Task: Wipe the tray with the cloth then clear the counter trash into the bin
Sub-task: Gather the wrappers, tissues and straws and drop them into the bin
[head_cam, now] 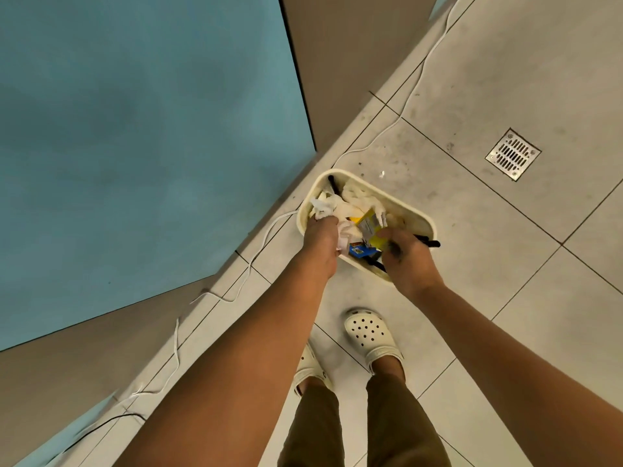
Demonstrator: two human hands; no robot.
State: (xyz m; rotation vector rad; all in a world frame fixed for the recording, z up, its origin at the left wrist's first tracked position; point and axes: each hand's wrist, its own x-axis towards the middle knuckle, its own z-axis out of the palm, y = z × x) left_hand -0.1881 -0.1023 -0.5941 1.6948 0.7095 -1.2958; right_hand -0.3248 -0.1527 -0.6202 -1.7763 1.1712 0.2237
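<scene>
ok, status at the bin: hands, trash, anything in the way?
Left hand grips crumpled tissue over the bin. Right hand holds a yellow carton at the bin's mouth. Bin sits on the floor, already part full. White cable beside it, not blocking.

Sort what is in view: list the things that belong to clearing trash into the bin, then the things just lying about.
Job:
cream oval plastic bin
crumpled white tissue, gripped by left hand
yellow carton, held by right hand

Lying about:
white cable along the floor
square metal floor drain
</scene>
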